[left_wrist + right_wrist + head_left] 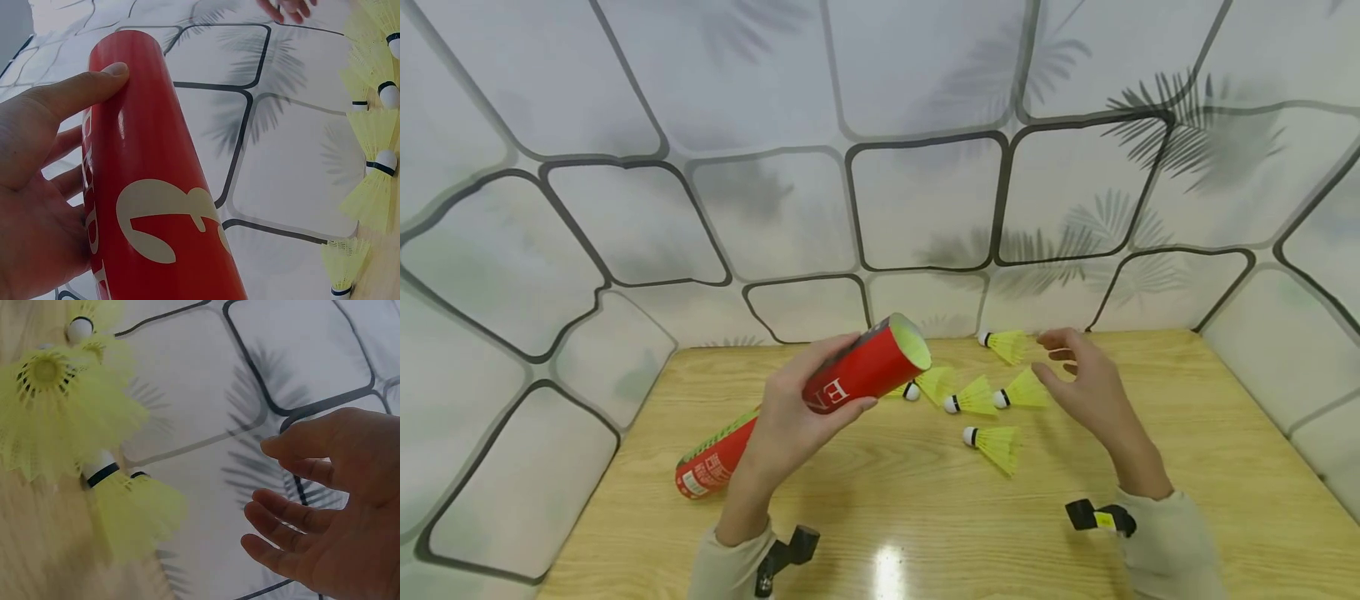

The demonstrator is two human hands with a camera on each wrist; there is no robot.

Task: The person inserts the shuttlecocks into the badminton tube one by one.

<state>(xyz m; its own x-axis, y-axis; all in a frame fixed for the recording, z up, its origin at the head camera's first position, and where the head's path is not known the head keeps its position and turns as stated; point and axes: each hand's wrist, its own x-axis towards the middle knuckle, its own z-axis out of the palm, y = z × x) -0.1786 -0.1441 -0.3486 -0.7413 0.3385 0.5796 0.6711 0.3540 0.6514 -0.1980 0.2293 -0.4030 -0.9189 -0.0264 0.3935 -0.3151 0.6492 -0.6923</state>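
Note:
My left hand (793,417) grips a red cylindrical shuttlecock tube (865,367), tilted up to the right so that its pale inside shows at the open end. In the left wrist view the thumb lies along the tube (150,144), which bears large pale lettering. A red barcoded end (711,467) shows past the wrist; whether it belongs to the same tube I cannot tell. Apart from the tube, my right hand (1086,387) hovers with loosely bent fingers and nothing in them. Closest to it are a yellow shuttlecock (1026,389) and another shuttlecock (1003,344) farther back.
Several more yellow shuttlecocks with white heads lie scattered mid-table, one shuttlecock (996,446) nearer the front. They rest on a light wooden table (887,500). A patterned cloth-like wall (925,208) rises along the table's back and sides.

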